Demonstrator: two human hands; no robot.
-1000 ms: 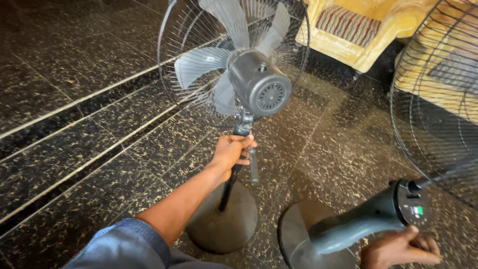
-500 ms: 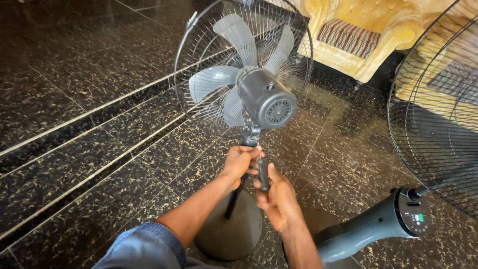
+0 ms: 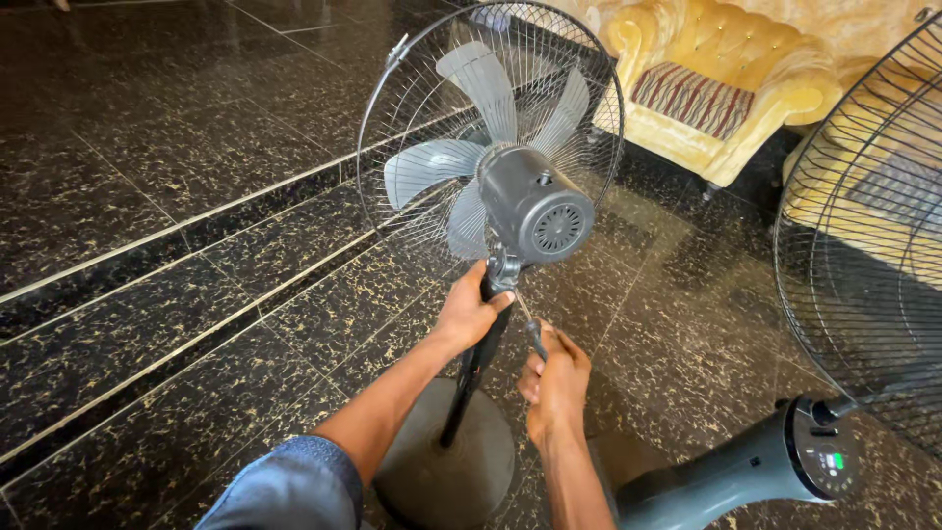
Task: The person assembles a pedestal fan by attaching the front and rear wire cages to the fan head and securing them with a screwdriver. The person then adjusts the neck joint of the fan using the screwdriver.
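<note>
A grey standing fan (image 3: pixel 535 206) with pale translucent blades and a wire cage stands on a round dark base (image 3: pixel 446 471). My left hand (image 3: pixel 471 312) is closed around the fan's black pole just under the motor housing. My right hand (image 3: pixel 554 378) is a little lower and to the right, gripping a small dark tool (image 3: pixel 535 339) whose thin tip points up toward the neck joint. The blades look still.
A second fan (image 3: pixel 814 461) with a large black wire cage and a grey neck with a control panel stands at the right. A yellow armchair (image 3: pixel 726 98) with a striped cushion sits behind. The floor is dark polished stone with light strips.
My right hand left the second fan's neck and came to the first fan's pole, now holding a small tool. The view moved closer and the fan head sits higher in frame.
</note>
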